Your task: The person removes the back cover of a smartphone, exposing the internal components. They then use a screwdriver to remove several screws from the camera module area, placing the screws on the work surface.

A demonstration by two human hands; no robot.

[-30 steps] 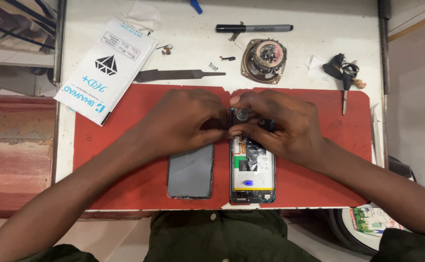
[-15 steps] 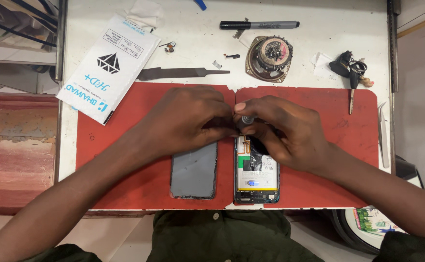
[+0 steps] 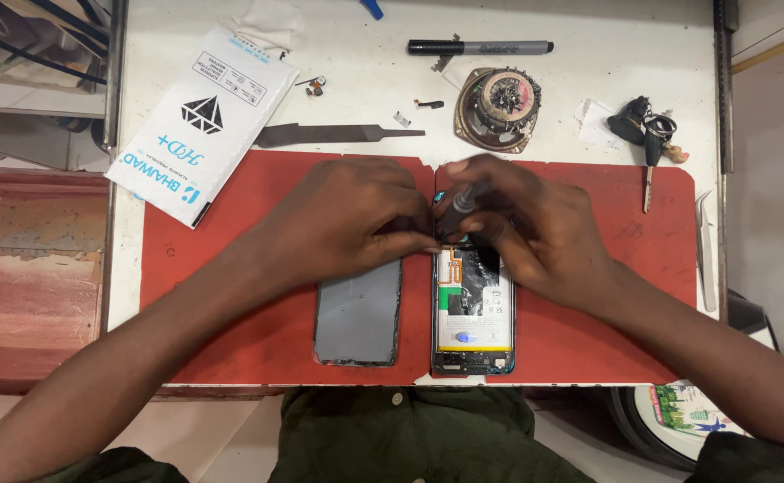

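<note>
An opened smartphone (image 3: 472, 313) lies on a red mat (image 3: 231, 268), its battery and boards exposed. Beside it on the left rests its grey back cover (image 3: 359, 313). My right hand (image 3: 526, 228) grips a small dark screwdriver (image 3: 460, 204) whose tip points down at the phone's top end. Just left of the tool, my left hand (image 3: 347, 219) lies over the cover's top edge, fingertips meeting the phone's top corner. The phone's upper part is hidden under both hands.
On the white table behind the mat lie a flat metal file (image 3: 338, 135), a black marker (image 3: 480, 46), a small round speaker (image 3: 499, 107), a bunch of keys (image 3: 647, 134), a white printed packet (image 3: 200, 121) and small loose parts. Tweezers (image 3: 704, 250) lie at the right edge.
The screwdriver now stands tilted and visible in my right hand above the phone's top. Both hands stay over the same spot. The view has shifted slightly.
</note>
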